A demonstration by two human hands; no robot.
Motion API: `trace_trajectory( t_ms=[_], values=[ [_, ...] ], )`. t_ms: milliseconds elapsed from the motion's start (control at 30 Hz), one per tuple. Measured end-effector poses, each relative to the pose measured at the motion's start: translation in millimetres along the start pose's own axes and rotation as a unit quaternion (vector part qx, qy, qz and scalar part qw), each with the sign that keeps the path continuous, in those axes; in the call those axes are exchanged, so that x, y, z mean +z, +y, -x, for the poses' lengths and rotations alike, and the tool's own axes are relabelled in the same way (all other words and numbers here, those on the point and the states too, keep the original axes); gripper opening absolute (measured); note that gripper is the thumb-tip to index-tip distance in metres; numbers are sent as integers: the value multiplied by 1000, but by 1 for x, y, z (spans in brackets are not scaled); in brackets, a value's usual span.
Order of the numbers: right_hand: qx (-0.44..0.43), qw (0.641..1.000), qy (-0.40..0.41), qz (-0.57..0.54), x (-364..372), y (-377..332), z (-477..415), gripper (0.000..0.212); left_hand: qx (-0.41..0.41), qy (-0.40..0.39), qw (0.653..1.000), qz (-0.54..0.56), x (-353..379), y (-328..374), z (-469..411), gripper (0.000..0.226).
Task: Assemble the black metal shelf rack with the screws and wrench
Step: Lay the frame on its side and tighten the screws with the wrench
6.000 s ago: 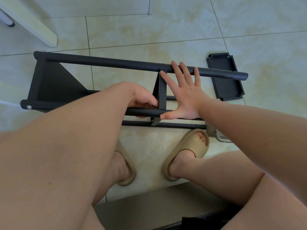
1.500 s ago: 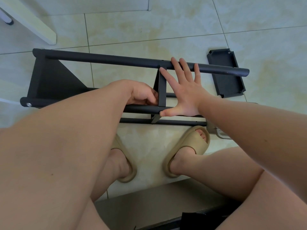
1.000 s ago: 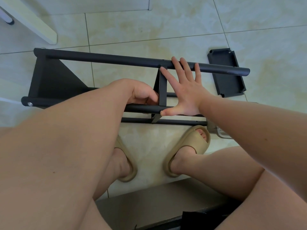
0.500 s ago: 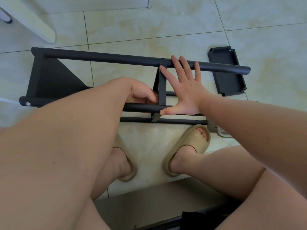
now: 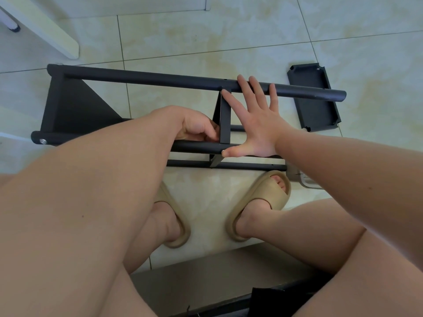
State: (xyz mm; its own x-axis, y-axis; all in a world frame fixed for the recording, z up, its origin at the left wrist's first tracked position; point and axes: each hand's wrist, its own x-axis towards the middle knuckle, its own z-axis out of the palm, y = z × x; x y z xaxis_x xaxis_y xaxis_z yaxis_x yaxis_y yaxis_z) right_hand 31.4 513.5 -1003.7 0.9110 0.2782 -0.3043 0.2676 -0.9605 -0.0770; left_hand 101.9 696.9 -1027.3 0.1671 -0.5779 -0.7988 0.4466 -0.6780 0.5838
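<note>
**Item:** black metal shelf rack (image 5: pixel 146 79), part-built. It lies on its side on the tiled floor (image 5: pixel 251 30), directly ahead of the seated person's sandals (image 5: pixel 271 187).

**Appearance:** matte black round tubes run left to right. An end panel (image 5: pixel 68 106) closes the rack's left end, where a silver screw (image 5: pixel 42 141) shows in the near tube. A middle shelf panel (image 5: pixel 225 120) stands edge-up between the far and near tubes. The rack's right end is open, with no panel fitted.

**Right hand** (image 5: pixel 258 126): spread wide and flat across the rack, just right of the middle panel. The fingertips rest on the far tube and the thumb on the near tube. Judged purpose: bracing the frame and keeping the panel square.

**Left hand** (image 5: pixel 196 130): fingers curled at the joint of the middle panel and the near tube, on the panel's left. It is probably working a screw there, but whether it holds a wrench or a screw cannot be told.

**Loose shelf panel** (image 5: pixel 313 99): flat on the floor at the rack's right end, presumably awaiting fitting.
</note>
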Motion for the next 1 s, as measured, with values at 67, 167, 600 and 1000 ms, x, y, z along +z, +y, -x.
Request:
trace_trajectory(
  t_ms=[67, 167, 600, 1000],
  values=[
    [0, 1000, 0, -1, 0, 0, 0, 133, 0, -2, 1000, 9, 0, -1, 0, 20],
    [-1, 1000, 1, 0, 0, 0, 1, 133, -5, -5, 1000, 11, -1, -1, 0, 20],
    [-2, 1000, 1, -3, 0, 1, 0, 133, -77, 29, 996, -42, -3, 16, 2, 11],
    [-3, 1000, 3, 3, 1, 1, 0, 132, -72, 29, 996, -41, -2, 17, 2, 16]
  ],
)
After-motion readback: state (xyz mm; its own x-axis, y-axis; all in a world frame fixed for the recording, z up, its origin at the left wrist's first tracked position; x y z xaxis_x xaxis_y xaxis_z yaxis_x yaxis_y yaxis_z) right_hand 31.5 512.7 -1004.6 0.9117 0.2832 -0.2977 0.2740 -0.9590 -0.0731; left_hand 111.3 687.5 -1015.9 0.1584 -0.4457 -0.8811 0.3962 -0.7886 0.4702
